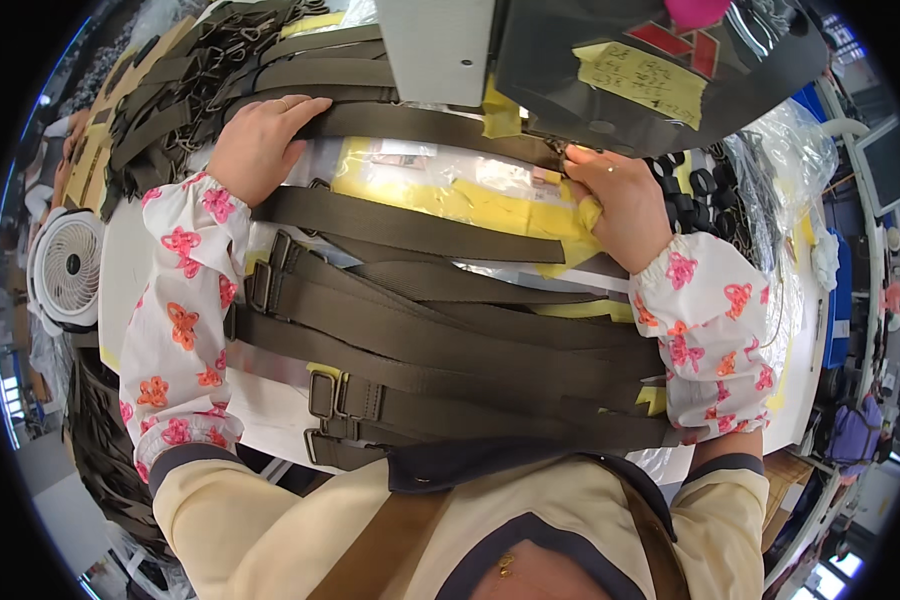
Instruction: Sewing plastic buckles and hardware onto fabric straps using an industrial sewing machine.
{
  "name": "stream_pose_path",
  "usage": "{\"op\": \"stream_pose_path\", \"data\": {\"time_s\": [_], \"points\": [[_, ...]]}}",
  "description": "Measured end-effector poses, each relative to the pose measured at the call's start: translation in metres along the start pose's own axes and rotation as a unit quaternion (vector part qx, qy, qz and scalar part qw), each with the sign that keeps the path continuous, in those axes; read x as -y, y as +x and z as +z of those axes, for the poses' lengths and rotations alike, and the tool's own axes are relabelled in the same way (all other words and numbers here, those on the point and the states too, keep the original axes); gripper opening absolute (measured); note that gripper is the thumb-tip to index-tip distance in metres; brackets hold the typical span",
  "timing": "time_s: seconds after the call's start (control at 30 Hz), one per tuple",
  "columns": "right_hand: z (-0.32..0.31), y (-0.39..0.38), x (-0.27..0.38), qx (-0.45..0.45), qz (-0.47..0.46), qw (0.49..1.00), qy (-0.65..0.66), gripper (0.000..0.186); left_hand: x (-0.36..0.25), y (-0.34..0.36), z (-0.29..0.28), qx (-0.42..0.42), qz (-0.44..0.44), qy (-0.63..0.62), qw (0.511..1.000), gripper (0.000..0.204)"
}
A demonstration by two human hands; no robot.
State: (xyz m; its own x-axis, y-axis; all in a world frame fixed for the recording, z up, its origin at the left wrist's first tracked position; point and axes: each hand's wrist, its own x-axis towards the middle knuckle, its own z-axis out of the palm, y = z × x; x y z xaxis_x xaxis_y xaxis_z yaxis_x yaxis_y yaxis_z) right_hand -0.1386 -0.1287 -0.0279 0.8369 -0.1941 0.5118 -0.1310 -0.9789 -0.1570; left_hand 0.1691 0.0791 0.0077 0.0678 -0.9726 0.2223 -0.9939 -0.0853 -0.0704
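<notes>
A long olive-brown webbing strap (410,122) runs crosswise beneath the machine head. My left hand (260,145) lies over its left part, fingers stretched out to the right and the thumb lower down. At the strap's right end, my right hand (620,205) is closed with its fingertips on the webbing, beside a small dark fitting. Part of that grip is hidden by the fingers. Nearer to me, several more straps (450,330) lie across the work surface, some with metal buckles (322,395) at their left ends. Yellow tape (510,212) and clear plastic show between the straps.
A dark grey machine head (660,60) with a pale upright panel (435,50) overhangs the far side. Far left is a pile of buckled straps (190,95). Black rings (695,190) and clear plastic bags (785,160) lie at the right. A white fan (67,265) stands left.
</notes>
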Motion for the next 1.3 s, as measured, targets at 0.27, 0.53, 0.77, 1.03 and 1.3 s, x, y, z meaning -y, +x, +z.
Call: {"op": "stream_pose_path", "data": {"time_s": [0.27,0.53,0.77,1.03,1.3], "points": [[-0.011,0.007,0.012,0.091,-0.031,0.995,-0.035,0.02,0.017,-0.016,0.003,-0.044,-0.001,0.077,0.996,0.033],[0.047,0.078,0.095,0.071,-0.141,0.985,-0.063,0.018,0.136,-0.022,0.004,-0.151,-0.087,0.249,0.953,0.026],[0.003,0.041,0.088,0.146,-0.077,0.985,0.051,0.026,0.116,-0.011,0.024,-0.132,-0.085,0.181,0.971,0.036],[-0.027,-0.016,0.06,0.175,0.0,0.98,0.093,0.017,-0.151,0.016,-0.028,0.011,0.163,-0.275,0.948,0.022],[-0.013,-0.023,0.046,0.048,0.136,0.964,0.224,0.01,-0.165,0.048,-0.012,0.058,0.066,-0.282,0.955,0.023]]}}
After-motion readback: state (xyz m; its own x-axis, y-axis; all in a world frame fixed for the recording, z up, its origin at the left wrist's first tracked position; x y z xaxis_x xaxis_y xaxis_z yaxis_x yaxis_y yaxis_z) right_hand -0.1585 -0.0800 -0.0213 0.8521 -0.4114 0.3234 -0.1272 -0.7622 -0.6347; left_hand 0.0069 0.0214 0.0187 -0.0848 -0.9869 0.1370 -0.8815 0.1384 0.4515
